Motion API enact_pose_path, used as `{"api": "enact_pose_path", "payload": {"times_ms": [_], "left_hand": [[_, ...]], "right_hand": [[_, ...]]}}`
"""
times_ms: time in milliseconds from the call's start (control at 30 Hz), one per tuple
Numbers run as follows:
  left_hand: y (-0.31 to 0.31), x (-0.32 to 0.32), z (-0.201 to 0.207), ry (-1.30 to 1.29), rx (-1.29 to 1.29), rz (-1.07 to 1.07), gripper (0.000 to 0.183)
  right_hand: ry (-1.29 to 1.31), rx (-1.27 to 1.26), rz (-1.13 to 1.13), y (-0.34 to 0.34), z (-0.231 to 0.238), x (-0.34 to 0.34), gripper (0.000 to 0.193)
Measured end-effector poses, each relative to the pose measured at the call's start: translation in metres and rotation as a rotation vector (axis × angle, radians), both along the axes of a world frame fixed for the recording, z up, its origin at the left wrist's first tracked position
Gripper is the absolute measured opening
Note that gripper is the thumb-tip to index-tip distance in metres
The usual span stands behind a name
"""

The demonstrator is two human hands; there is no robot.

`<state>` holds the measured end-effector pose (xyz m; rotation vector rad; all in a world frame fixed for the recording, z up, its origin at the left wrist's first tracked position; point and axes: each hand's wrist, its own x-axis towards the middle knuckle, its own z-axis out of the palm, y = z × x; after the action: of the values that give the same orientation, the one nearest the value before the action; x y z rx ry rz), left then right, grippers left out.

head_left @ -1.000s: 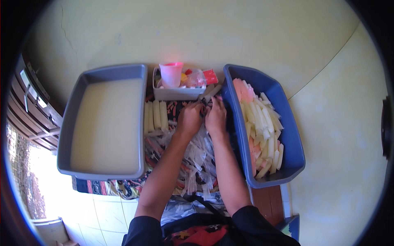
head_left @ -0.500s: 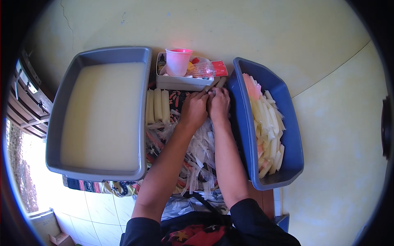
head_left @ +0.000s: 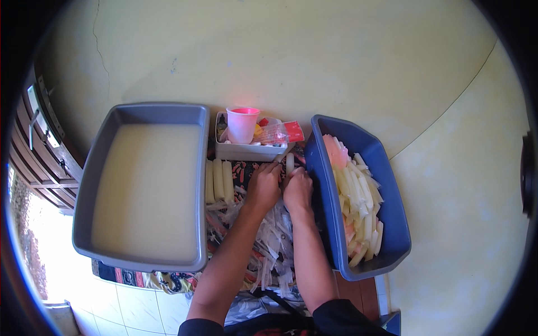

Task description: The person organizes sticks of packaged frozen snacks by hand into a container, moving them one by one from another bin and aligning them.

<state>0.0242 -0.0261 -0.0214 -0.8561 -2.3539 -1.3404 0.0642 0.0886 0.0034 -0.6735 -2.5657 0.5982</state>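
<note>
A filled plastic tube of pale liquid (head_left: 290, 162) stands up from my right hand (head_left: 297, 189), whose fingers are closed around its lower end. My left hand (head_left: 264, 183) is right beside it, fingers curled and pinched together; what they hold is hidden. Both hands are over the dark patterned cloth (head_left: 244, 169), just in front of a white box (head_left: 246, 152). Left of them, several filled pale tubes (head_left: 219, 180) lie side by side. Beneath my wrists spreads a heap of flat, clear plastic bags (head_left: 273, 241).
At the left, a large grey tub (head_left: 205, 224) holds cloudy whitish liquid (head_left: 148, 190). To the right, a blue tub (head_left: 399, 246) contains many filled yellowish and pink tubes (head_left: 361, 196). A pink-white cup (head_left: 242, 127) and a red-ended packet (head_left: 283, 133) sit in the white box, against the wall (head_left: 280, 56).
The whole scene sits lower in the picture as my view tilts up. My hands have parted slightly, and a pale tube now shows upright above my right hand.
</note>
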Motion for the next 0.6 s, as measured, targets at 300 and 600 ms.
{"api": "enact_pose_path", "payload": {"times_ms": [300,600], "left_hand": [[0.001,0.009,0.015,-0.059,0.092,-0.036,0.048],[-0.019,0.045,0.088,0.019,0.405,0.025,0.042]], "right_hand": [[0.085,0.005,0.136,-0.03,0.027,0.053,0.041],[0.409,0.023,0.217,-0.064,0.068,0.093,0.053]]}}
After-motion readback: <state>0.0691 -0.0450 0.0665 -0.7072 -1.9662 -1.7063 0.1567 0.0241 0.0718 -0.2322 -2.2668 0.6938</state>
